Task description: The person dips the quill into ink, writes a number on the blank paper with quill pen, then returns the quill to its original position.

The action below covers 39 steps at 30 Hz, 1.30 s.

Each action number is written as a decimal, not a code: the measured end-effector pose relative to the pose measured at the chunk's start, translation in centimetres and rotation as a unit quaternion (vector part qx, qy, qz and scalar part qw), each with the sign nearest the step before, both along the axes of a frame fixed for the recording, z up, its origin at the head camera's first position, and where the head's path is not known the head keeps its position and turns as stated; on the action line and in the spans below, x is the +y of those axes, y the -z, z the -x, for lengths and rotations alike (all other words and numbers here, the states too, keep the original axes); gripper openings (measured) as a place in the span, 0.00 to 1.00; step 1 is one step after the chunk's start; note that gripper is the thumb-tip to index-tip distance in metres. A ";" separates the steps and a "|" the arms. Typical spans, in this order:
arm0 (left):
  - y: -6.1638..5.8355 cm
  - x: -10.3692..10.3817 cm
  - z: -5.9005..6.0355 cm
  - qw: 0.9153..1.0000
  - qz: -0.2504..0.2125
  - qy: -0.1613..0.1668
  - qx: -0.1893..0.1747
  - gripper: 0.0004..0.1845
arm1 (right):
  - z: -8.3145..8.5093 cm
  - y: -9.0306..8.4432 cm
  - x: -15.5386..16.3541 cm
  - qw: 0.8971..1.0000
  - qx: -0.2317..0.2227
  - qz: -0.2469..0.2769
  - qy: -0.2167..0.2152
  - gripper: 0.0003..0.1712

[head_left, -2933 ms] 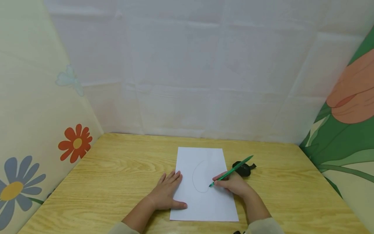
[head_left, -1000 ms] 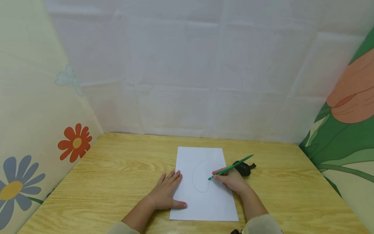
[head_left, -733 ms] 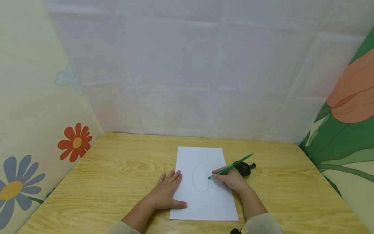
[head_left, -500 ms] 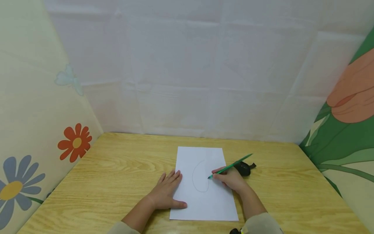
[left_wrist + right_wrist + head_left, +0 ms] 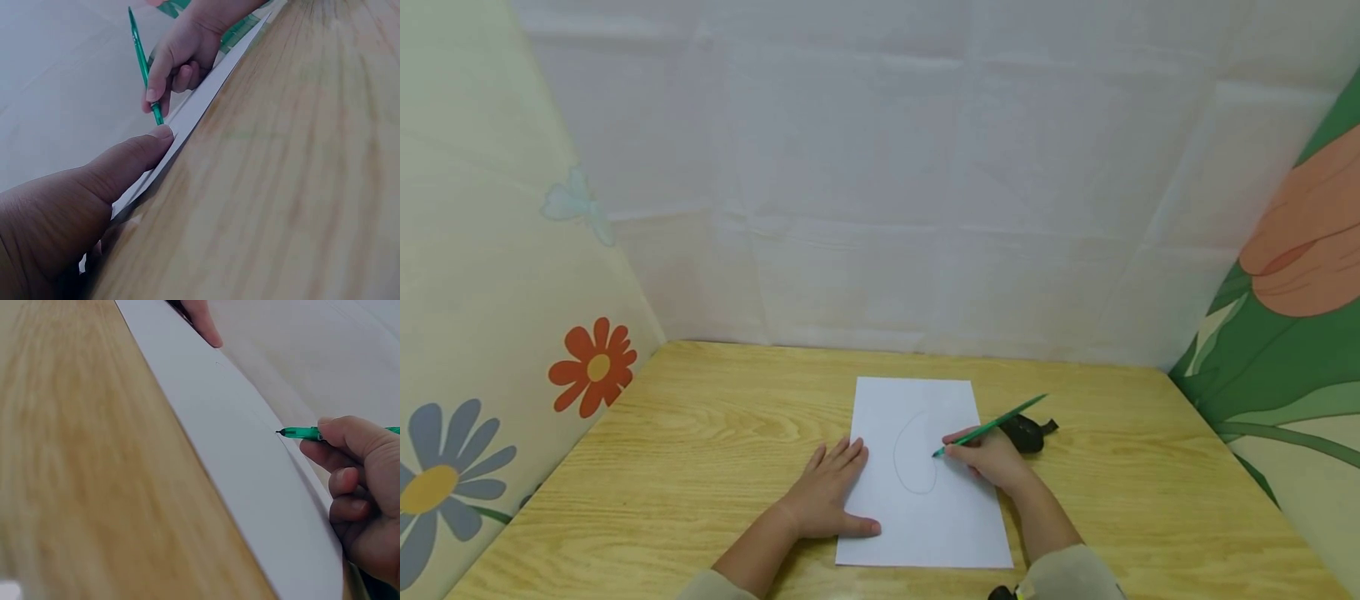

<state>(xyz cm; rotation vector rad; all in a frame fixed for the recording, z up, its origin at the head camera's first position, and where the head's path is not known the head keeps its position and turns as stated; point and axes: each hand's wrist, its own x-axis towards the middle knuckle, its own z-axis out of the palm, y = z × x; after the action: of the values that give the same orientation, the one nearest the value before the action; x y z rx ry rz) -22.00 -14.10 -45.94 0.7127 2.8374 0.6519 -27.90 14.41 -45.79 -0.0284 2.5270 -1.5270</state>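
A white sheet of paper [image 5: 917,533] lies on the wooden table, bearing a thin curved line like an open oval. My right hand [image 5: 996,462] pinches a green pen [image 5: 1000,421] between thumb and fingers, its dark tip at the paper just right of the curve. In the right wrist view the pen [image 5: 303,432] points left, with the other fingers curled below it. My left hand [image 5: 827,496] rests spread over the paper's left edge, thumb on the sheet. The left wrist view shows that thumb [image 5: 128,159] close up along the paper.
A black object with a short tab [image 5: 1026,433] lies on the table [image 5: 715,433] just beyond my right hand, partly hidden by it. White cloth [image 5: 865,183] hangs behind the table. Flower-printed panels [image 5: 475,275] stand at both sides.
The pen tip has moved up along the right side of the curve, and the line has grown longer there. In the last half second it barely shifts. My left hand stays put.
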 end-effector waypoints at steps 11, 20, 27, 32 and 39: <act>0.2 0.0 0.0 1.000 0.005 -0.001 0.003 0.61 | 0.1 -0.1 -0.4 1.000 -0.004 -0.006 0.007 0.12; 0.0 0.1 -0.2 1.000 0.005 -0.001 -0.001 0.61 | 0.3 0.0 -0.7 1.000 0.005 -0.003 0.006 0.11; 0.0 0.1 -0.2 1.000 0.004 -0.003 -0.001 0.61 | 0.3 0.0 -0.9 1.000 0.007 -0.006 0.004 0.11; -0.1 0.1 -0.3 1.000 -0.001 -0.002 0.000 0.61 | 0.4 -0.1 -1.0 1.000 0.011 0.000 0.000 0.11; -0.2 0.1 -0.2 1.000 -0.006 -0.002 0.004 0.60 | 0.6 -0.1 -1.2 1.000 0.010 -0.005 0.000 0.11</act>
<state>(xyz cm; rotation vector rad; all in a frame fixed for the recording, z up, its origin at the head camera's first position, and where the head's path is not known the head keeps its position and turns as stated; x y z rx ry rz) -21.77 -14.01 -45.73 0.7138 2.8455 0.6695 -28.46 13.26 -45.70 -0.0426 2.5506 -1.5228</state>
